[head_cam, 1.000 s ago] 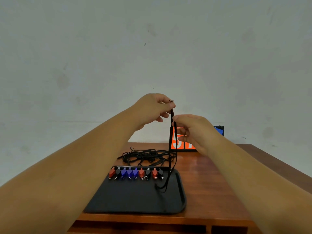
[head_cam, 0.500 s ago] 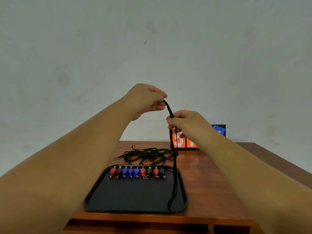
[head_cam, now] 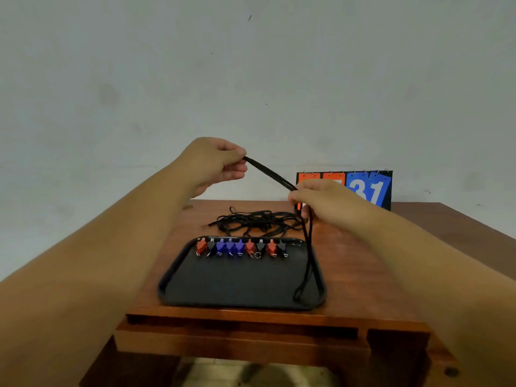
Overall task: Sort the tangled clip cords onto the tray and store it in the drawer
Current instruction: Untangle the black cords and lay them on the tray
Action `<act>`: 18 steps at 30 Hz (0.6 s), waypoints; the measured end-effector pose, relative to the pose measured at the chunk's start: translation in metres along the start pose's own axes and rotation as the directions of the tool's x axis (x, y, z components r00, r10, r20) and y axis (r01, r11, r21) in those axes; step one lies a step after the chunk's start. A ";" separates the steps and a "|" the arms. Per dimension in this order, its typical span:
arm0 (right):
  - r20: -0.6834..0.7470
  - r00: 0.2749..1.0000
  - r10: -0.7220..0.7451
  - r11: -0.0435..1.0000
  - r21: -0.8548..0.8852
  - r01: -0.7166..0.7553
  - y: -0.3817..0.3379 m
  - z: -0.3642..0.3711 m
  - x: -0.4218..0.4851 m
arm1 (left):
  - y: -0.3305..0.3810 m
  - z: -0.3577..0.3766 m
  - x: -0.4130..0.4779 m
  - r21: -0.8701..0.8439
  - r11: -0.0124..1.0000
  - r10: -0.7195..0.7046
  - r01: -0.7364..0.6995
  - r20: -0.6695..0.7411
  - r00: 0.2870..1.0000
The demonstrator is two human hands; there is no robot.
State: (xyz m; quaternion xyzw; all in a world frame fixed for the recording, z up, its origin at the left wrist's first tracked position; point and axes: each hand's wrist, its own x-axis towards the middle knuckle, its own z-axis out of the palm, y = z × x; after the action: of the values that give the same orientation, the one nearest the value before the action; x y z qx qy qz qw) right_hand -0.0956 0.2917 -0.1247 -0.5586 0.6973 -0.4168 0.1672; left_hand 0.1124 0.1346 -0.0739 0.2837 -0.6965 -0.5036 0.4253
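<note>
The left hand (head_cam: 212, 163) and right hand (head_cam: 321, 202), each pinching the thin black braided cord (head_cam: 269, 172), have drawn apart; it now slants taut, its loop trailing onto the black plastic tray (head_cam: 240, 286); nearly freed.

What my grips and the frame edges hide from me

The end of the black cord (head_cam: 269, 172) disappears inside my left grip (head_cam: 215, 163), so whether a clip hangs there I cannot tell. My right grip (head_cam: 321, 201) covers the stretch where the cord bends downward, and blocks the lower left of the flip scoreboard (head_cam: 360, 188) behind it, leaving its orange digits unreadable. Beyond both grips, the tangled cords (head_cam: 257, 223) blur into one mass; single strands cannot be counted. The rings on the clips (head_cam: 240, 247) below are too small to make out. The worktop (head_cam: 377, 261) runs off the bottom and right edges.
</note>
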 end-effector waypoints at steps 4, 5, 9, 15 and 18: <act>0.047 0.999 -0.015 0.997 0.082 0.011 0.022 0.011 0.006 | -0.029 -0.014 -0.004 -0.025 0.999 -0.049 0.048 -0.032 0.998; 0.054 0.998 -0.011 0.994 0.108 0.005 0.027 0.012 0.008 | -0.035 -0.017 -0.005 -0.032 0.998 -0.059 0.058 -0.041 0.997; 0.106 0.994 -0.010 0.980 0.199 -0.012 0.044 0.020 0.013 | -0.058 -0.028 -0.007 -0.023 0.996 -0.088 0.086 -0.080 0.993; 0.141 0.989 0.033 0.966 0.251 -0.068 0.066 0.026 0.018 | -0.090 -0.048 -0.007 0.004 0.993 -0.114 0.115 -0.134 0.984; 0.136 0.990 0.026 0.982 0.182 -0.051 0.074 0.031 0.016 | -0.104 -0.058 -0.010 -0.005 0.992 -0.124 0.125 -0.166 0.978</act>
State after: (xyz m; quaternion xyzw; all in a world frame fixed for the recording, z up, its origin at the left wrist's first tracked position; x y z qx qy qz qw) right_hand -0.1262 0.2667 -0.1961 -0.5536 0.6536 -0.4383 0.2726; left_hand 0.1650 0.0814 -0.1677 0.3688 -0.6409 -0.5021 0.4485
